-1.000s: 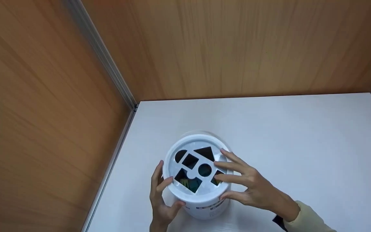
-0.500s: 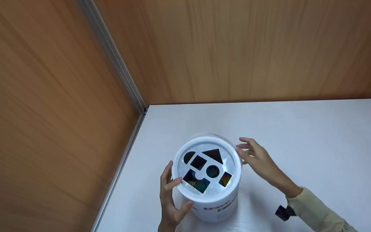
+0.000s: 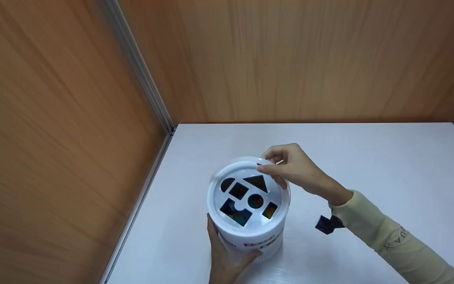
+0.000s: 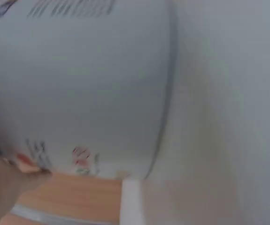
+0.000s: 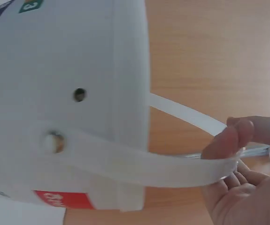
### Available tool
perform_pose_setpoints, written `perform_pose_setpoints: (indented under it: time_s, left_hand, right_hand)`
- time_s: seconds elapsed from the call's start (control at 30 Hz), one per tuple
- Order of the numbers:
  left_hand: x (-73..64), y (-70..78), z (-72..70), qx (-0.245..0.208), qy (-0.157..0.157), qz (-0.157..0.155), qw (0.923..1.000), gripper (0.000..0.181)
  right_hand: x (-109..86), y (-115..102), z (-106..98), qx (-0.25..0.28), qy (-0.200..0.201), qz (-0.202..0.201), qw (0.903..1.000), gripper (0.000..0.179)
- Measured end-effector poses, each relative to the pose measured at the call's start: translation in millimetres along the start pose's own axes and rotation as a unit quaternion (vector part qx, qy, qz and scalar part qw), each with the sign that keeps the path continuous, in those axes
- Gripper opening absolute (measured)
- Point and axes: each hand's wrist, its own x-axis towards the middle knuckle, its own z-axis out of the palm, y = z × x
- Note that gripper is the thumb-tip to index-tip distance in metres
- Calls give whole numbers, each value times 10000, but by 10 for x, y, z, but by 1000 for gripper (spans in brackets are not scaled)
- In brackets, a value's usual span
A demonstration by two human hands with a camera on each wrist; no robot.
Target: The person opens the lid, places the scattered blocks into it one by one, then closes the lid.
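Observation:
A white plastic bucket [image 3: 266, 240] stands on the table, its round white lid [image 3: 215, 207] pierced with several shaped holes. The right hand [image 3: 298, 169] is at the lid's back right edge; in the right wrist view its fingers pinch the white strap handle [image 5: 172, 172], which stands out beyond the lid. My left hand [image 3: 227, 260] holds the bucket's lower left side, with the thumb across the printed front. In the blurred left wrist view, part of that hand [image 4: 3, 190] touches the bucket wall [image 4: 88, 93]. Coloured contents show dimly through the holes.
The white table [image 3: 361, 157] meets a wooden back panel [image 3: 290, 59] and a wooden left panel [image 3: 53, 138], joined by a metal corner strip [image 3: 140, 67]. A small dark object [image 3: 325, 225] sticks out below the right sleeve [image 3: 392, 236].
The right hand has left the lid, swung round its right side and taken hold of the strap handle at the back. My left hand has slid from the lid's rim down the bucket's side.

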Motion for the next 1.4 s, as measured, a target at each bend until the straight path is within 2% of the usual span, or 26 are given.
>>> perform_pose_setpoints:
  time_s: [0.07,0.17,0.27,0.37,0.47,0.53,0.67,0.83,0.97,1.07,1.27,1.4]
  left_hand:
    - [18,-14,75,49,83,-93,9999,139]
    - [40,-55,147,134,257,-9,9996,139]
    - [134,-92,182,140,273,422,9986,137]
    - [340,-64,199,108,175,1061,9941,134]
    - [589,25,246,7,-51,1708,9853,132]
    - [733,93,298,-51,-258,2011,9792,130]
    - [966,211,385,-30,-632,2323,9706,129]
    - [1269,298,543,259,-957,2585,9609,128]
    - [1485,288,713,517,-1173,2641,9559,124]
    - [1575,249,835,677,-1338,2544,9554,122]
    - [1594,166,973,1270,-1755,1969,9562,122]
    - [1568,182,988,1374,-2036,1616,9558,120]
  right_hand:
    - [40,-123,48,-220,-84,13,9997,19]
    - [62,-250,111,-375,-251,-46,9990,15]
    - [92,-338,116,-557,-368,-166,9976,14]
    - [151,-445,43,-724,-303,-310,9964,13]
    - [189,-571,-99,-832,-45,-384,9958,12]
    - [200,-631,-204,-897,161,-362,9952,13]
    - [223,-666,-382,-970,489,-292,9936,14]
    - [251,-608,-583,-975,866,-231,9912,16]
    - [299,-485,-710,-999,1241,-177,9871,15]
    - [301,-336,-771,-1122,1569,-61,9812,16]
    - [240,-30,-811,-1363,1999,304,9698,19]
    - [182,104,-823,-1390,2212,382,9645,18]
